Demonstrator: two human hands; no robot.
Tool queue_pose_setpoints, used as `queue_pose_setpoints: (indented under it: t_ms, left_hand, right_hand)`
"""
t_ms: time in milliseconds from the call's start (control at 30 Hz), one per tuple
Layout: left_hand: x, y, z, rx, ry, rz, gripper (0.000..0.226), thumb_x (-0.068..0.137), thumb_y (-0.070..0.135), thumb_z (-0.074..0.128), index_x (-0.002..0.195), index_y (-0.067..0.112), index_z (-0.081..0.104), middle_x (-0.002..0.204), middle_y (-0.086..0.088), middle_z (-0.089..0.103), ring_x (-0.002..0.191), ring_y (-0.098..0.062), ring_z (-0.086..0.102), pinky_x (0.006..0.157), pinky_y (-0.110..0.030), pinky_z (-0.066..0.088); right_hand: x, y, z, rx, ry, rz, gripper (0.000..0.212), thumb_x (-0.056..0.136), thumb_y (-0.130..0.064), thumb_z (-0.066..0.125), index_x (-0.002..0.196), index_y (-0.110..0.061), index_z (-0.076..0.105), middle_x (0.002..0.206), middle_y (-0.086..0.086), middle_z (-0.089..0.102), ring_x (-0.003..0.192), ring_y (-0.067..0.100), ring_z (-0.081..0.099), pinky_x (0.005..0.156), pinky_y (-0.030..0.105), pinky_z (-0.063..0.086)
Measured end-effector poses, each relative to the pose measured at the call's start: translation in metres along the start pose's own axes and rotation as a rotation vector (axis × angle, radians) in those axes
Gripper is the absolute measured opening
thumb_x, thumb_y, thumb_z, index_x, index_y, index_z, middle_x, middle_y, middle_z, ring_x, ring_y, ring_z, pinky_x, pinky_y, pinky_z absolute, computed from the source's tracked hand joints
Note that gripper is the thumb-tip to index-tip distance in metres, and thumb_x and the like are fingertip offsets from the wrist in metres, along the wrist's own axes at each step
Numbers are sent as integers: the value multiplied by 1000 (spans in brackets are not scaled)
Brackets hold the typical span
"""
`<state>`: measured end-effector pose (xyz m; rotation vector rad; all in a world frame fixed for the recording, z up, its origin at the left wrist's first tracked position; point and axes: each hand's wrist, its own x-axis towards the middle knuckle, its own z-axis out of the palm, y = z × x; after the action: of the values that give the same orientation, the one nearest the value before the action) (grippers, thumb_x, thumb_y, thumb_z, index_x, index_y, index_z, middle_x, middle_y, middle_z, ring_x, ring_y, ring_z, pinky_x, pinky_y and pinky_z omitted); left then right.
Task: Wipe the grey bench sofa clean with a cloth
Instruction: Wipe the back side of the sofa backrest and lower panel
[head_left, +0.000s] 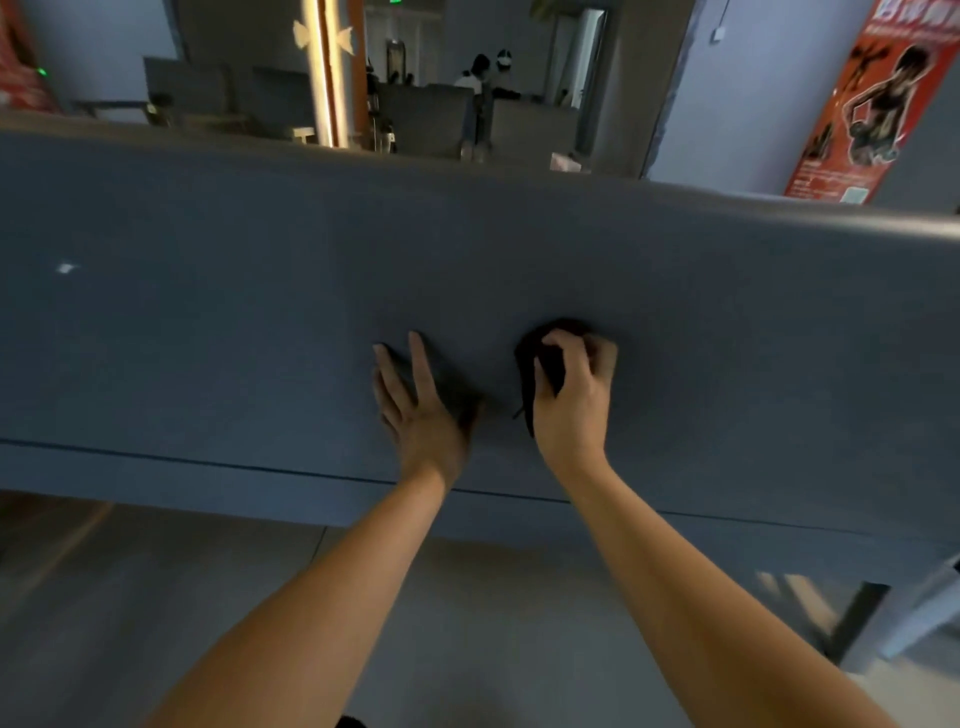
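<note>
The grey bench sofa (208, 322) fills the width of the view, its padded surface facing me. My right hand (574, 400) grips a dark bunched cloth (540, 364) and presses it against the grey fabric near the middle. My left hand (415, 405) lies flat on the sofa just left of the cloth, fingers straight and spread, holding nothing. Part of the cloth is hidden under my right palm.
A small white speck (66, 268) sits on the sofa at the left. Grey floor (156, 597) lies below the bench's front edge. Behind the sofa are a red poster (862, 104), a lit column (327, 73) and people at distant seats (483, 73).
</note>
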<state>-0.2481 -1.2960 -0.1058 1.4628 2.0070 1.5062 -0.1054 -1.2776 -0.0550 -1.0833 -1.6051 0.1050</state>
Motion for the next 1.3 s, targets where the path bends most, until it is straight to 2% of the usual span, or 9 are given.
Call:
queue_pose_setpoints:
  t_ms: [200, 333, 467, 567, 667, 833, 1033, 1200, 1300]
  left_hand:
    - [5, -7, 9, 114, -13, 5, 117, 91, 49, 70, 148, 47, -33, 155, 8, -46, 150, -22, -30, 120, -54, -4]
    - [6, -16, 12, 260, -4, -39, 122, 93, 17, 69, 146, 43, -37, 152, 5, -50, 149, -25, -32, 121, -57, -2]
    - [7, -29, 4, 312, -73, -4, 119, 95, 31, 69, 145, 45, -38, 152, 4, -50, 149, -24, -30, 121, -58, 0]
    - [4, -33, 2, 299, -39, 56, 118, 87, 63, 66, 148, 45, -33, 156, 6, -44, 152, -23, -21, 119, -59, 8]
    - [3, -36, 3, 310, -15, 61, 119, 84, 64, 67, 149, 45, -31, 158, 7, -41, 153, -22, -19, 117, -60, 13]
    - [4, -31, 5, 296, -57, 15, 117, 90, 57, 65, 141, 50, -41, 147, 12, -54, 140, -13, -44, 120, -57, 1]
    - [1, -24, 5, 319, -48, -26, 116, 96, 32, 64, 141, 47, -42, 150, 7, -52, 141, -14, -45, 122, -58, 0]
    - [2, -30, -5, 319, -87, 17, 120, 88, 54, 69, 145, 48, -36, 154, 8, -47, 146, -16, -37, 119, -61, 6]
    - [-1, -26, -4, 321, -74, 22, 119, 88, 54, 69, 147, 46, -34, 155, 6, -46, 150, -21, -29, 119, -61, 10]
  right_hand:
    - [-4, 2, 27, -34, -168, 72, 29, 90, 1, 61, 112, -17, 65, 125, -2, 50, 97, 4, 49, 81, 13, 44]
    - [-41, 9, 53, -44, -422, 89, 25, 92, -3, 58, 110, -19, 66, 124, -7, 50, 98, 17, 58, 77, 25, 49]
    - [-33, 16, 41, 28, -376, 70, 26, 89, -3, 67, 111, -17, 69, 119, -3, 54, 100, 14, 57, 82, 17, 48]
    - [-5, 10, 18, 26, -75, -22, 29, 84, -2, 73, 111, -10, 68, 116, 8, 56, 99, 15, 55, 83, 18, 45]
    - [13, 5, 14, 22, 34, -29, 26, 90, -9, 72, 115, -8, 65, 122, 11, 53, 101, 15, 54, 83, 15, 42]
    - [-15, 3, 49, -57, -210, 7, 28, 89, -6, 70, 115, -14, 65, 124, 4, 58, 102, 25, 61, 82, 32, 51]
    - [-29, 8, 58, -72, -407, 70, 18, 92, -13, 67, 109, -17, 69, 114, 3, 63, 95, 27, 65, 78, 38, 54]
    - [-2, 11, 23, 39, 43, 74, 19, 90, -14, 73, 109, -9, 68, 104, 3, 68, 93, 15, 64, 83, 19, 50]
    - [4, 14, 18, 43, 102, 99, 20, 91, -13, 72, 110, -9, 68, 104, 3, 69, 95, 12, 62, 86, 14, 48]
